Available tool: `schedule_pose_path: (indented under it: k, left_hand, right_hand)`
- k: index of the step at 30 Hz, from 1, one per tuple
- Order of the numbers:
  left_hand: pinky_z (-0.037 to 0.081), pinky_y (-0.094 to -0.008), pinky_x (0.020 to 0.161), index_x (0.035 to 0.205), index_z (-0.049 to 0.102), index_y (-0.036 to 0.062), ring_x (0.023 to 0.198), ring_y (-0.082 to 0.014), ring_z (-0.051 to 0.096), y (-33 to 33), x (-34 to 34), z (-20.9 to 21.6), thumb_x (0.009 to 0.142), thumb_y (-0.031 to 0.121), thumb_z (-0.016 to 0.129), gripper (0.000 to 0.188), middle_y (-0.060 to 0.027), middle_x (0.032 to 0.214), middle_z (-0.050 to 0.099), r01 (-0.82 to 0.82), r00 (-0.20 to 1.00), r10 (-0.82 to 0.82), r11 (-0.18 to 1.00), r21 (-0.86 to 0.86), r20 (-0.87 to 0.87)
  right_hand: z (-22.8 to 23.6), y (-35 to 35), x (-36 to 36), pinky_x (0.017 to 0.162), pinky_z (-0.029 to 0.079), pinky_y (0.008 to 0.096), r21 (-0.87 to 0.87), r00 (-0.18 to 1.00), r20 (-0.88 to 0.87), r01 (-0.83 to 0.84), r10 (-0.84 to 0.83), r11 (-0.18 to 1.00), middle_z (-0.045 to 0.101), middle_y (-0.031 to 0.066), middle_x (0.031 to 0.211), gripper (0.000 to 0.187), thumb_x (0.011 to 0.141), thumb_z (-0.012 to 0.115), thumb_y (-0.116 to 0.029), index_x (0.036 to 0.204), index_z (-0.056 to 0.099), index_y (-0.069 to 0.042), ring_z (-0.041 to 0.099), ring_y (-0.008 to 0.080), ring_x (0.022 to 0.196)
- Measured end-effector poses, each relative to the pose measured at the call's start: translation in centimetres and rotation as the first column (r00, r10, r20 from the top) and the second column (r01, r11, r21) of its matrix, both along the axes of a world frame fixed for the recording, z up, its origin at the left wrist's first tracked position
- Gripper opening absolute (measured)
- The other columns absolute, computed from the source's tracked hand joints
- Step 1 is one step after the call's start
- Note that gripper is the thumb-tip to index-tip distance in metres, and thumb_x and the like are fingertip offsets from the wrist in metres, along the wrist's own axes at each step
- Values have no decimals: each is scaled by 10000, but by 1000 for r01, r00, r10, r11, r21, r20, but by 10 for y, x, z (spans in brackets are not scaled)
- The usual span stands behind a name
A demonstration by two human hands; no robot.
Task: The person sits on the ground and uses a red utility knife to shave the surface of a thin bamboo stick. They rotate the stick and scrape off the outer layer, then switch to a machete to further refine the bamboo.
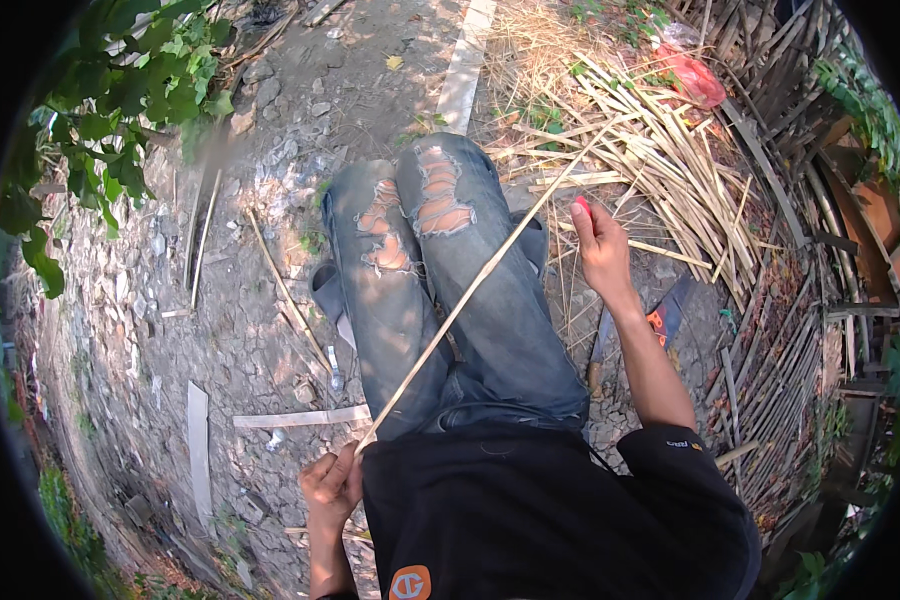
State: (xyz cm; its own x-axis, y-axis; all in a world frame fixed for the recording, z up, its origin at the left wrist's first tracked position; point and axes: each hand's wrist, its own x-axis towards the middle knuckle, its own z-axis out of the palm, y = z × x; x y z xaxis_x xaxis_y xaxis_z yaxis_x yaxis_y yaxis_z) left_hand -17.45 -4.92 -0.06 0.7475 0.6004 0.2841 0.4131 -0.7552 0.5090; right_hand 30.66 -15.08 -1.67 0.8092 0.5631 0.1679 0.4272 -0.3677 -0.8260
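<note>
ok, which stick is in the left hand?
The long pale stick slanting across the jeans, lower end in the left hand; the piled sticks and stray ones lie on the ground.

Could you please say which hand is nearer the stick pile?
The right hand, beside the near edge of the stick pile; the left hand is well away at the lower left, holding a long stick.
</note>
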Motion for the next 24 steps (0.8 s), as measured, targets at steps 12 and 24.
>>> schedule_pose_path:
  k: [12, 24]
  left_hand:
    - [369, -291, 490, 1051, 773, -19, 505, -79, 449, 4, 105, -31, 1007, 98, 697, 147, -59, 581, 520, -69, 987, 138, 830, -554, 84]
    - [349, -307, 469, 1021, 784, 11, 471, -76, 421, 11, 160, -37, 1022, 152, 684, 173, -50, 535, 468, 8, 978, 105, 844, -536, 179]
  right_hand:
    - [30, -7, -37, 542, 403, 378, -31, 976, -2, -219, 219, 975, 509, 145, 620, 328, 1044, 641, -286, 902, 598, 6, 480, 230, 554]
    - [32, -5, -59, 588, 484, 521, -264, 916, 74, -362, 393, 894, 618, 214, 638, 370, 1027, 651, -392, 922, 662, -37, 649, 462, 644]
